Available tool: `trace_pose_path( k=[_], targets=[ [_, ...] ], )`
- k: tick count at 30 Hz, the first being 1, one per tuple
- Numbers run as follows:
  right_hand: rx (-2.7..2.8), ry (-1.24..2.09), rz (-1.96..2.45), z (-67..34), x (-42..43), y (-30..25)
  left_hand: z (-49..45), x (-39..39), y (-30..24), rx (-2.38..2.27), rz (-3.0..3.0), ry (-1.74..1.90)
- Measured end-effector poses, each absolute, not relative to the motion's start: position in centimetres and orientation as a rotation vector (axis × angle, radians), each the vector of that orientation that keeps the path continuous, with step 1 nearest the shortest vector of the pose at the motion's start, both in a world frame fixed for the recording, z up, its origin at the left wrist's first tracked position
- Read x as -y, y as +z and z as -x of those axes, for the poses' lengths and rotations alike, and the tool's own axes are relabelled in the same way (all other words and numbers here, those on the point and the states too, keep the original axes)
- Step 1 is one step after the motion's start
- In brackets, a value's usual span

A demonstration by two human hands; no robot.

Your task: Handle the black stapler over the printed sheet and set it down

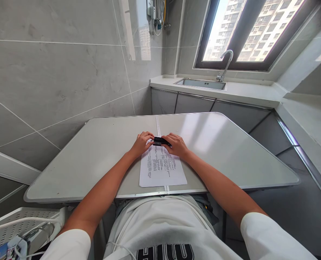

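A printed sheet of paper lies on the folding table close to its front edge; whether it is one sheet or more I cannot tell. Over the far end of the paper is a black stapler, lying crosswise. My right hand is closed around the stapler's right end, thumb on the near side. My left hand has its thumb and fingers closed at the stapler's left end, above the paper's upper left corner. The fingertips partly hide both ends of the stapler and the paper's top edge.
A grey tiled wall runs along the left. Behind the table is a counter with a sink and faucet under a window. At lower left stands a white perforated basket with cables and boxes.
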State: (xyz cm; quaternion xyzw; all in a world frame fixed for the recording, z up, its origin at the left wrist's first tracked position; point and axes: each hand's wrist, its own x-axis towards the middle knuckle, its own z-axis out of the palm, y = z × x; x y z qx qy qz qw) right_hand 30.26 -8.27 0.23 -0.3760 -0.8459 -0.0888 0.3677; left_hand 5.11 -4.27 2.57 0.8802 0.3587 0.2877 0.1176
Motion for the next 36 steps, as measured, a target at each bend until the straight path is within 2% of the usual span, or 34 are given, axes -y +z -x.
trace_pose_path(
  k=[36],
  targets=[
    [2.121, -0.168, 0.932, -30.52, 8.16, 0.28, -4.62, 3.65, 2.26, -0.976, -2.491, 0.938]
  ],
)
